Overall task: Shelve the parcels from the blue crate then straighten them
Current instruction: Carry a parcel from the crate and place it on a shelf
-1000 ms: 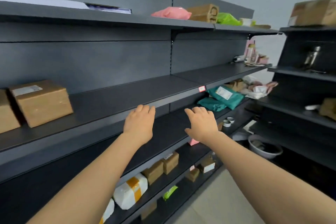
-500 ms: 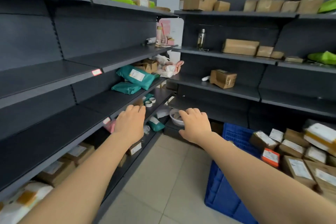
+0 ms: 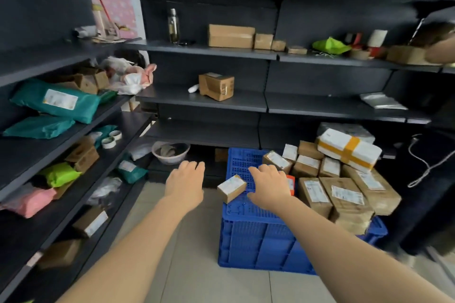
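A blue crate (image 3: 256, 243) stands on the tiled floor at the lower right, piled with several brown cardboard parcels (image 3: 344, 194) and a white parcel with orange tape (image 3: 349, 150). A small labelled box (image 3: 231, 188) lies tilted on the crate's left rim. My right hand (image 3: 269, 186) hovers over the crate just right of that small box, fingers spread and holding nothing. Over the floor to the crate's left, my left hand (image 3: 184, 186) is stretched out flat and empty. Dark grey shelves (image 3: 202, 101) run along the left and back.
The left shelving holds teal mailers (image 3: 56, 101), a green bag (image 3: 60, 174), a pink bag (image 3: 29, 202) and small boxes. A bowl (image 3: 171, 152) sits low in the corner. A lone box (image 3: 216, 86) rests on the back shelf. A white cable (image 3: 423, 162) hangs at right.
My view has swung right from the left shelving to the corner and the blue crate. Both hands moved down and right, and the right one is now over the crate.
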Demonstrator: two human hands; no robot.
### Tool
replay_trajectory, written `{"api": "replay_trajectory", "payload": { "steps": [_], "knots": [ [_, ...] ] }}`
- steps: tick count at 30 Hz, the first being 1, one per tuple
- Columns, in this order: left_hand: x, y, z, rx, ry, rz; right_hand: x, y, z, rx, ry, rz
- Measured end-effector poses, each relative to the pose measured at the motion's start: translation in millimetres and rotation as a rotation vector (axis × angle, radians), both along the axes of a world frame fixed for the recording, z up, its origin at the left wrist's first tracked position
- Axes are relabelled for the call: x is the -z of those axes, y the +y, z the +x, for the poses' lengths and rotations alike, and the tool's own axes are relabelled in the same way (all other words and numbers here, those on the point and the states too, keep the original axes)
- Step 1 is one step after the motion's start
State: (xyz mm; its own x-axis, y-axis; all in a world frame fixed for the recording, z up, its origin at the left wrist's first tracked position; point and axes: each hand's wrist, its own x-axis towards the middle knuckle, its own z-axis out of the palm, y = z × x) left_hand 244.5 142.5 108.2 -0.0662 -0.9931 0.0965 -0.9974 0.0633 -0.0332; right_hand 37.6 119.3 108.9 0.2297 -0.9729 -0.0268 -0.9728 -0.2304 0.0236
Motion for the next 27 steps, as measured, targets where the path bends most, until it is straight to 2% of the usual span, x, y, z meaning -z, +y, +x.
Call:
{"api": "replay_trajectory", "payload": {
  "steps": [12, 27],
  "knots": [
    [105.4, -180.8, -88.0, 0.098, 0.071, 0.284, 86.6, -137.1, -107.3, 0.218, 0.021, 0.255],
    [248.2, -318.4, -145.8, -0.154, 0.148, 0.592, 220.3, -279.3, -194.8, 0.288, -0.076, 0.497]
  ]
}}
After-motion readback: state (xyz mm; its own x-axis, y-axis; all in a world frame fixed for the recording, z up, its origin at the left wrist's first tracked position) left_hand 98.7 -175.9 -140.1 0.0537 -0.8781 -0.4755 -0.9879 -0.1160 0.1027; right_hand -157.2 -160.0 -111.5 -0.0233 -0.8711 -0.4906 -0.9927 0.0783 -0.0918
